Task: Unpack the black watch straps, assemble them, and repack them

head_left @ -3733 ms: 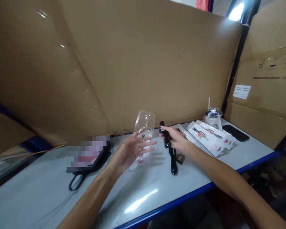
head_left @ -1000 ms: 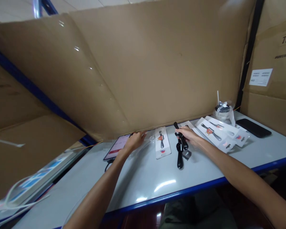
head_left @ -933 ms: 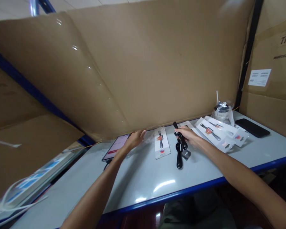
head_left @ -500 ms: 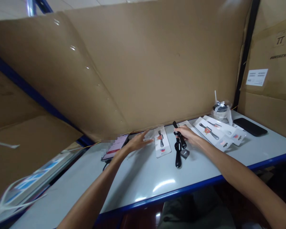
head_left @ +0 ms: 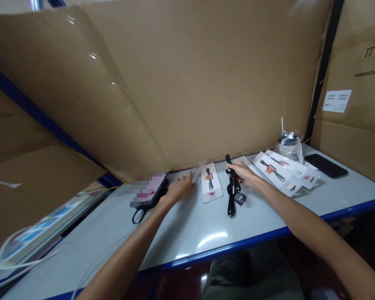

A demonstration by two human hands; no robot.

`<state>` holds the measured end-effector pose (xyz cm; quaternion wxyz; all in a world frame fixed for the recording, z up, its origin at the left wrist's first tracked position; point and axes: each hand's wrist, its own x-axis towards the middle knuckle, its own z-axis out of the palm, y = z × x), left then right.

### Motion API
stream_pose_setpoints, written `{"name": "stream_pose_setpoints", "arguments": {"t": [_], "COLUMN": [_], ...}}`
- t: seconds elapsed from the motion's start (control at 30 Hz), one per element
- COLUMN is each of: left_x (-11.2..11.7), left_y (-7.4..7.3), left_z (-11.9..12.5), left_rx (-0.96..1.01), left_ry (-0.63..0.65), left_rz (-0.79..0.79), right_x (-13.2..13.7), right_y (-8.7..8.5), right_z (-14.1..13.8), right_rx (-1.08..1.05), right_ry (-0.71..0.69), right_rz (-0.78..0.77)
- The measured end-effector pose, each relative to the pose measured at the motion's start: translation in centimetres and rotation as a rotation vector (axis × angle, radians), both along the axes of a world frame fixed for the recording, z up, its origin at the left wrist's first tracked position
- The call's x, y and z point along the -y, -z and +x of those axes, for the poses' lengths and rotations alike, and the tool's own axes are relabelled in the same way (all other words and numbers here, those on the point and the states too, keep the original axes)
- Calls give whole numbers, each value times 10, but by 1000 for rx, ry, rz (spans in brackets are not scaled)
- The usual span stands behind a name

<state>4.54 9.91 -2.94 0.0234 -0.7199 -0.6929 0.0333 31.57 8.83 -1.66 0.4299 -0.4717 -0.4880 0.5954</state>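
Note:
My right hand [head_left: 242, 171] is closed on the handle of a black spokeshave [head_left: 236, 183], held tilted above the table. Directly below it lies a second black spokeshave [head_left: 231, 204], beside a small grey metal plate [head_left: 240, 199]. My left hand [head_left: 181, 187] hovers low over the table, slightly blurred, its fingers loosely apart with nothing visible in them. Just right of it lies a white blister card [head_left: 211, 183] picturing a spokeshave. Clear plastic [head_left: 200, 167] shows faintly near the left fingertips.
More printed cards [head_left: 275, 173] overlap at the right, near a black phone [head_left: 326, 165] and a plastic-wrapped cup [head_left: 289, 143]. A device with a lit screen [head_left: 148, 189] and a black cable loop [head_left: 138, 216] sit left. Cardboard [head_left: 187, 83] walls the back; a power strip [head_left: 43, 229] is far left.
My left hand has drawn back a little to the left, away from the blister card. The lit device now sits at a different tilt, with its cable loop showing. My right hand keeps the spokeshave.

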Motion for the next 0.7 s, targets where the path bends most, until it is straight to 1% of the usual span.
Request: {"name": "stream_pose_setpoints", "arguments": {"t": [0.03, 0.1, 0.13, 0.17, 0.2, 0.23, 0.3, 0.33, 0.37, 0.4, 0.47, 0.53, 0.7], "left_x": [2, 6, 10, 14, 19, 24, 36, 40, 44, 47, 49, 49, 50], "left_y": [-2, -6, -9, -11, -13, -14, -14, -12, -10, -8, -5, -2, 1], "left_z": [5, 20, 30, 40, 52, 64, 85, 94, 100, 104, 106, 102, 94], "left_rx": [7, 92, 190, 338, 529, 745, 1121, 1254, 1354, 1427, 1525, 1594, 1691], "left_ry": [0, 66, 117, 159, 188, 208, 219, 222, 224, 225, 218, 203, 191], "left_rz": [61, 260, 364, 430, 414, 293, -112, -282, -396, -462, -483, -481, -466], "right_x": [1, 2, 3, 3, 3, 4, 5, 7, 8, 10, 12, 14, 11], "right_y": [-2, -6, -7, -8, -8, -8, -9, -9, -10, -10, -11, -12, -10], "right_z": [0, -1, -2, -3, -3, -4, -5, -5, -6, -6, -6, -7, -7], "right_rx": [-37, -100, -124, -144, -164, -185, -225, -232, -228, -217, -188, -158, 11], "right_ry": [11, 41, 58, 75, 89, 101, 121, 125, 124, 118, 93, 57, -82], "right_rz": [-21, -18, -17, -19, -21, -20, -13, -8, -6, -4, 3, 20, 104]}}
